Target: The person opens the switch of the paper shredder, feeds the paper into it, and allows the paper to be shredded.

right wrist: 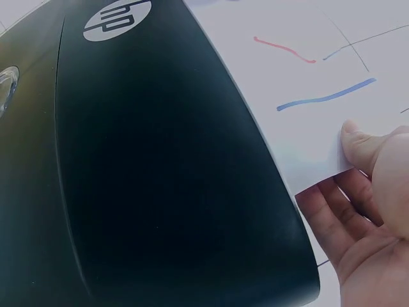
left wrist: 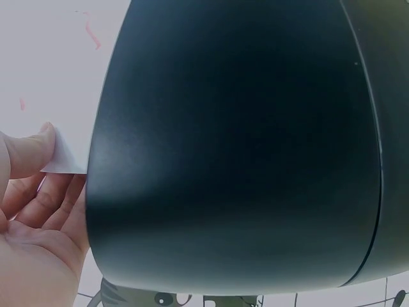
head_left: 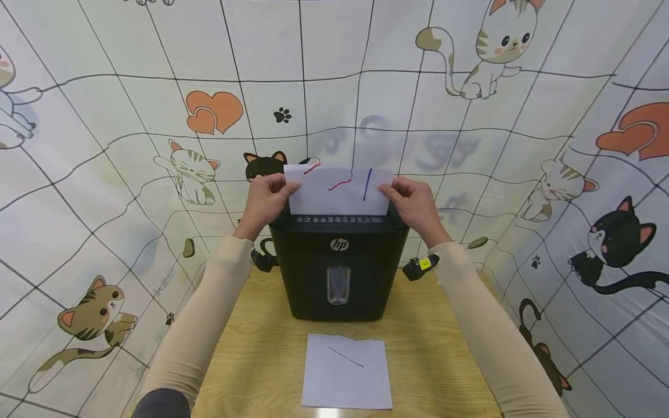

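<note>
A white sheet of paper with red and blue pen strokes stands upright at the top of a black HP paper shredder. Its lower edge is hidden behind the shredder's top rim, so I cannot tell how deep it sits. My left hand pinches the sheet's left edge between thumb and fingers. On the opposite edge, my right hand pinches it the same way. Both wrist views show the thumb on the paper's near face and the fingers behind; the blue stroke lies near my right thumb.
Another white sheet with one dark line lies on the wooden table in front of the shredder. A small clear window is set in the shredder's front. A cat-print cloth hangs behind and along both sides.
</note>
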`<state>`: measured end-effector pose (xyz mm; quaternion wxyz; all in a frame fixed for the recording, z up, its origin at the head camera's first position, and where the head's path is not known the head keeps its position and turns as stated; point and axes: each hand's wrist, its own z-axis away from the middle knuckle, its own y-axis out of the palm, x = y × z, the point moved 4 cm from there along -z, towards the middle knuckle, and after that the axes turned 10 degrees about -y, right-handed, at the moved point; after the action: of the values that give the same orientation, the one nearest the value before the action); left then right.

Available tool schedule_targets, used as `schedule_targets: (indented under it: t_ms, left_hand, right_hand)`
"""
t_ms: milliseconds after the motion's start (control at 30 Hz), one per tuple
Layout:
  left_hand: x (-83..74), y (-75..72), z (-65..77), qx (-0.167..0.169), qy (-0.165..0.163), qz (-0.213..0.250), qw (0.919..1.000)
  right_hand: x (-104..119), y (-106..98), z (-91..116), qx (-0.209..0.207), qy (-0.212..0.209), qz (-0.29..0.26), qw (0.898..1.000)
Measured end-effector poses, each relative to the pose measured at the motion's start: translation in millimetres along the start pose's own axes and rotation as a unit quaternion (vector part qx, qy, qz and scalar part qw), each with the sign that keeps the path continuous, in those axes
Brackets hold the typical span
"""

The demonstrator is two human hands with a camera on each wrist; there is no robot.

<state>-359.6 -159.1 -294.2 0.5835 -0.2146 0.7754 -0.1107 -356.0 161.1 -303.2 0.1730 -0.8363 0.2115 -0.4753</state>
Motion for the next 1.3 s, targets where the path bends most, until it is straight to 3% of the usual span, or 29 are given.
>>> schedule_targets:
  t_ms: [867, 1300]
  left_hand:
    - [4.0, -4.7, 0.8, -0.002, 0.001, 0.000, 1.0000]
    - [4.3, -1.3, 0.3, 0.003, -0.007, 0.009, 0.9999]
  right_hand:
    - [2.8, 1.7, 4.8, 0.016, -0.044, 0.025, 0.999]
    - [5.1, -0.4, 3.4, 0.003, -0.043, 0.029, 0.999]
